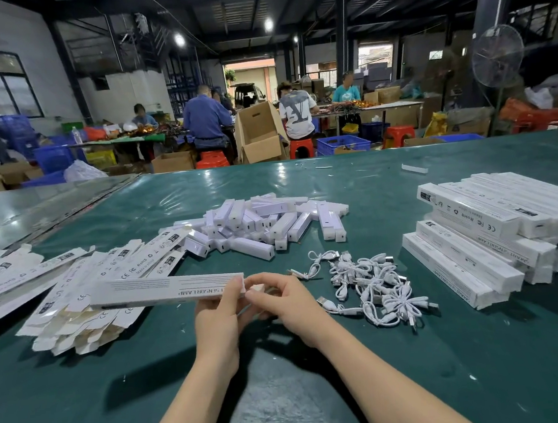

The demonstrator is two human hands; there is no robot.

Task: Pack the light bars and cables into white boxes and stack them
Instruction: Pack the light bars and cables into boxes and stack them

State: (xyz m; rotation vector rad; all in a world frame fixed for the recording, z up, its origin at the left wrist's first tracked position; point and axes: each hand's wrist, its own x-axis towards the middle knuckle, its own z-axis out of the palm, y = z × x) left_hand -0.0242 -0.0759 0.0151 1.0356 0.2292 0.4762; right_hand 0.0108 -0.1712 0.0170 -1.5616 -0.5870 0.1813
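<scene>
Left hand (218, 316) fingers clamped on white box (165, 289), centre frame; right hand (287, 305) fingers pinch its right end, contents hidden. Open bench (84, 404) across lower frame.

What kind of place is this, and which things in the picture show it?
Probably a packing workshop in a warehouse. The green table holds a heap of light bars, flat boxes and a stack of packed boxes; behind it, people sit working among cardboard cartons and blue crates.

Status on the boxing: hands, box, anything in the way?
Left hand grips white box at its end; right hand pinches the same end. Light bars piled beyond. Cables lie between hands and packed stack.
</scene>
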